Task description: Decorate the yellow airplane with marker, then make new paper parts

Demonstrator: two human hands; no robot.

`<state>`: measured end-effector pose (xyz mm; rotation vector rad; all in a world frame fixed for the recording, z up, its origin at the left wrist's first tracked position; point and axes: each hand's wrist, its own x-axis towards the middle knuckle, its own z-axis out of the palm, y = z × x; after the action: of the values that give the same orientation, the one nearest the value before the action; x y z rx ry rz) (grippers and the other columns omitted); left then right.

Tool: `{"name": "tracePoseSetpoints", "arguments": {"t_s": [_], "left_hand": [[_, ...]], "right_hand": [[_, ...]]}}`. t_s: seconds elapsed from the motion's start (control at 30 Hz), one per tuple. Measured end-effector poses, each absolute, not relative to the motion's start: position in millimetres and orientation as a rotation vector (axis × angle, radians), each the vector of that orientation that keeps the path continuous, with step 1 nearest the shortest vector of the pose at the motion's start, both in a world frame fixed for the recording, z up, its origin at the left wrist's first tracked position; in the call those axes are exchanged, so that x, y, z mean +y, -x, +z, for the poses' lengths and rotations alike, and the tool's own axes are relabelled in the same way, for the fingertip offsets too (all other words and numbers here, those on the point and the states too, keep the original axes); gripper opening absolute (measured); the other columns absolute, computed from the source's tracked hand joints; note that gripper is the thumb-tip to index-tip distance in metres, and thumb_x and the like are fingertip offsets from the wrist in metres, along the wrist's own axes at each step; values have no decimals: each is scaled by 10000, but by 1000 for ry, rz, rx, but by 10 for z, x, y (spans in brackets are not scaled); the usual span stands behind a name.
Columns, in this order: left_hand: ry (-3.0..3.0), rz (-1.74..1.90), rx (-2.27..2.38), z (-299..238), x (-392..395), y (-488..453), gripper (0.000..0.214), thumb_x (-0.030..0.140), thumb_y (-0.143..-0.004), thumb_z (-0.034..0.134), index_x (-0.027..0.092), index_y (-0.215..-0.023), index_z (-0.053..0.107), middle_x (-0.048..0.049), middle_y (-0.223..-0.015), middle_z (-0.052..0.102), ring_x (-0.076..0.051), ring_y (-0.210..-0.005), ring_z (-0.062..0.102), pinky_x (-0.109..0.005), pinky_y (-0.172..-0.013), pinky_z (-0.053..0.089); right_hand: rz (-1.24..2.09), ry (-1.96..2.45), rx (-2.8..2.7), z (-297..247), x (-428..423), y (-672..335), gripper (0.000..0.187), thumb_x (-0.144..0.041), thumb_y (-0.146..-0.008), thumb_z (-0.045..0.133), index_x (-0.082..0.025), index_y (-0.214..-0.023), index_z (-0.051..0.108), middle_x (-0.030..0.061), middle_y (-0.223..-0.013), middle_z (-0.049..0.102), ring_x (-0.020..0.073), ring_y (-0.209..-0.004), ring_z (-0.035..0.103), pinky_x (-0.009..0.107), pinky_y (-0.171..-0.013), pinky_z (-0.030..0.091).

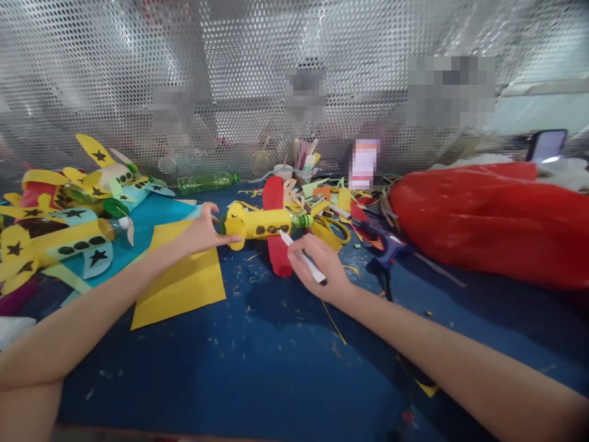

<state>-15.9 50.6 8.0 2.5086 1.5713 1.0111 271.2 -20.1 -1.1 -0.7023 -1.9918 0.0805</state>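
Observation:
A toy plane (257, 222), made from a green plastic bottle wrapped in yellow paper with red wings, lies across the middle of the table. My left hand (205, 230) grips its tail end, thumb in front and fingers curled behind. In my right hand (319, 264) is a white marker (310, 267) with a dark end. The marker's tip is at the row of dark ovals on the plane's yellow side. Under my left forearm lies a yellow sheet (193, 288), partly over blue sheets (142, 215).
Several finished-looking bottle planes (83, 239) crowd the left. Paper scraps, yellow-handled scissors (338, 230) and a blue glue gun (389, 248) lie right of the plane. A red plastic bag (488, 224) fills the far right. Behind are a green bottle (207, 182) and a perforated metallic screen (257, 80).

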Motion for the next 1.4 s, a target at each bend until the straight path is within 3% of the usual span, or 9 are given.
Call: {"name": "tracePoseSetpoints", "arguments": {"t_s": [0.07, 0.17, 0.23, 0.4, 0.63, 0.83, 0.97, 1.17, 1.4], "left_hand": [[-2543, 1184, 1746, 191, 332, 55, 747, 649, -644, 744, 179, -1151, 459, -137, -1121, 589, -307, -1033, 589, -455, -825, 519], [-2890, 1369, 1353, 285, 47, -196, 389, 498, -823, 644, 193, -1031, 520, -112, -1073, 615, -272, -1083, 572, -469, -968, 467], [-3103, 1038, 952, 243, -108, -370, 233, 414, -914, 541, 211, -1024, 568, -85, -1069, 645, -240, -1119, 583, -425, -998, 474], [-3039, 606, 1043, -57, -234, -633, 509, 453, -927, 496, 146, -1332, 507, -200, -1449, 448, -339, -1327, 451, -520, -1077, 423], [-3005, 660, 1049, -108, -34, -599, 495, 72, -914, 398, 172, -1398, 442, -183, -1508, 387, -254, -1242, 562, -421, -1000, 513], [-3296, 565, 916, -61, 163, -626, 350, 130, -996, 352, 109, -1267, 572, -160, -1245, 650, -239, -1084, 656, -399, -878, 569], [-3264, 658, 877, -64, 137, -668, 320, 202, -1006, 384, 97, -1130, 660, -132, -1124, 704, -229, -991, 668, -385, -834, 575], [-3036, 568, 977, -94, -80, -626, 353, 323, -988, 443, 138, -1182, 673, -150, -1340, 576, -279, -1162, 553, -483, -1016, 467], [-2871, 425, 1141, -125, -232, -570, 451, 440, -996, 374, 237, -1338, 586, -120, -1512, 398, -314, -1266, 409, -517, -1082, 369]], "right_hand": [[294, 800, -1864, -26, -175, -2707, 206, -201, -937, 451, -215, -751, 538, 1, -649, 556, 143, -592, 527, 277, -567, 435], [646, 831, -1639, -74, -117, -2702, 221, -245, -958, 414, -217, -792, 558, -42, -543, 481, 120, -475, 465, 251, -468, 390], [828, 801, -1538, -106, -74, -2706, 182, -259, -951, 417, -219, -850, 564, -45, -530, 520, 124, -453, 484, 250, -442, 396], [923, 815, -1485, -131, 19, -2745, 101, -213, -872, 494, -220, -796, 561, -44, -524, 545, 127, -468, 502, 253, -462, 417], [964, 896, -1397, -89, 66, -2752, 176, -245, -874, 432, -215, -725, 521, -50, -479, 459, 114, -444, 431, 235, -444, 355], [960, 958, -1343, -14, -2, -2724, 178, -266, -814, 464, -213, -658, 531, -48, -455, 428, 103, -432, 384, 241, -442, 289], [922, 986, -1359, -10, 3, -2740, 239, -289, -813, 445, -213, -598, 516, -42, -447, 404, 98, -406, 344, 257, -432, 247], [1005, 1052, -1425, -64, 45, -2749, 206, -274, -806, 419, -211, -642, 527, -53, -411, 390, 98, -398, 322, 253, -421, 215], [963, 1036, -1533, -98, 42, -2745, 77, -234, -791, 489, -220, -715, 497, -64, -477, 469, 100, -444, 388, 255, -462, 295]]}}
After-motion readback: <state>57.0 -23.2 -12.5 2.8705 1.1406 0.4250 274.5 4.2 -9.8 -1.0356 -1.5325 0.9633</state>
